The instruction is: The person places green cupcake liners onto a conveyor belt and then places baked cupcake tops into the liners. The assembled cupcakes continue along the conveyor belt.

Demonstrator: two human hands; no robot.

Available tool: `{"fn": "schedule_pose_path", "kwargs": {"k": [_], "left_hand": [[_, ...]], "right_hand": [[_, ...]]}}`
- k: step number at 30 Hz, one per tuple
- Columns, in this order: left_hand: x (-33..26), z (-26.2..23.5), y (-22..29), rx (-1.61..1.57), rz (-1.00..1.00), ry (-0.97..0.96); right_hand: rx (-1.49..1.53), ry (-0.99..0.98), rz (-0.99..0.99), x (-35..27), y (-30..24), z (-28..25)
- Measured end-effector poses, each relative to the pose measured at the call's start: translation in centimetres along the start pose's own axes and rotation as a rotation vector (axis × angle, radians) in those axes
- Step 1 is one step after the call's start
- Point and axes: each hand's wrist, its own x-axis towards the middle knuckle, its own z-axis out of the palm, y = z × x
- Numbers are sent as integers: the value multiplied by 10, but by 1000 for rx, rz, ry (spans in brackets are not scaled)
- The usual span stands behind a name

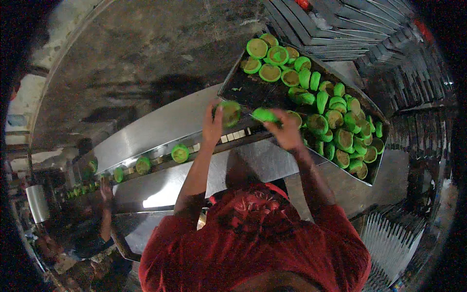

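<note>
My left hand (212,127) is closed on a round green bun (231,114), its brownish flat face showing, above the right end of a narrow conveyor. In my right hand (288,132) is another green bun (264,115), pinched by the fingers at the near left edge of a dark metal tray (258,95). Many green buns (335,118) with brown undersides crowd the tray's right side and far end, some tipped or overlapping. Bare tray surface shows at its left. On the conveyor (233,136), spaced buns (180,153) run off leftward.
Steel counter panels (262,158) flank the conveyor. At the left, a co-worker's hand (105,189) reaches to the line of buns. Stacked metal trays (335,29) rise at the back right, with another stack (389,243) at the near right. A metal cylinder (37,203) stands far left.
</note>
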Motion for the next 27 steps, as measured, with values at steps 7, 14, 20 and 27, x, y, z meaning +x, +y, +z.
{"fn": "schedule_pose_path", "kwargs": {"k": [7,14,20,27], "left_hand": [[-64,-31,-48,894,189,160],[-25,116,30,782,464,-140],[-18,177,59,292,23,-710],[-56,40,-29,286,-137,-270]], "right_hand": [[-411,-70,-251,-30,6,92],[-576,141,-12,0,25,-17],[-1082,52,82,47,60,-103],[-126,224,19,7,5,-44]]}}
